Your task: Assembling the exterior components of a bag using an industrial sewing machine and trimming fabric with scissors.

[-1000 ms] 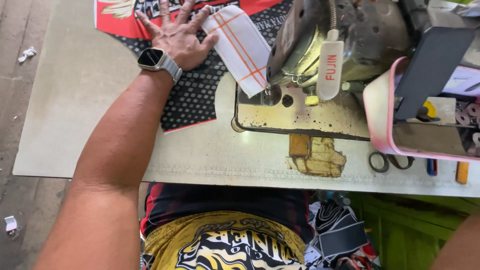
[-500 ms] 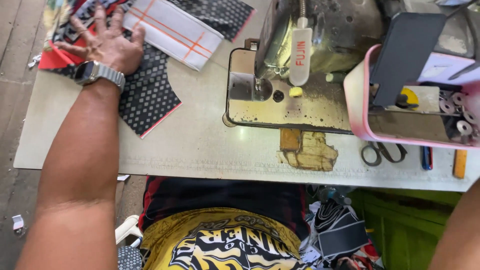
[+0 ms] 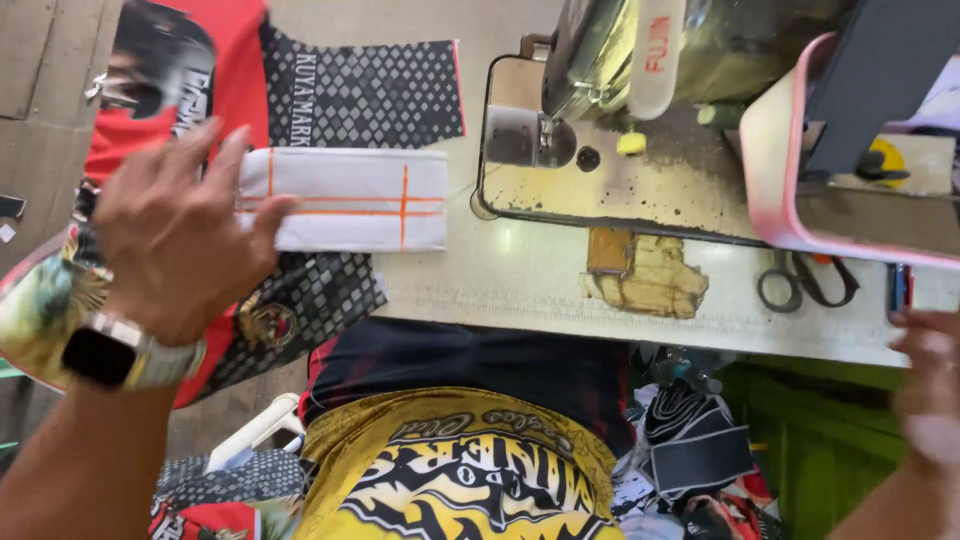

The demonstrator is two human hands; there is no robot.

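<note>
Left hand: the left hand (image 3: 180,235) was raised over the left end of the table, back toward the camera, fingers spread wide, its fingertips at the left end of the white strip; whether they pinched it could not be told.
Wrist: a watch with a metal band (image 3: 125,355) sat on the left wrist.
White strip: the folded white strip with orange lines (image 3: 360,200) lay flat on the black-and-red printed fabric (image 3: 360,95), left of the sewing machine.
Right hand: the right hand (image 3: 925,385) showed blurred at the right edge near the table's near rim; its grip could not be told.
Surroundings: the sewing machine (image 3: 640,60) stood at the far right, a pink tray (image 3: 770,150) beside it, scissors (image 3: 800,280) on the table (image 3: 520,280) near a chipped patch.
Obstruction: the left hand hid the strip's left end.
Change: half a second before, the left hand pressed flat on the fabric farther off; it had since lifted nearer the camera, and the strip lay squared across the fabric.
</note>
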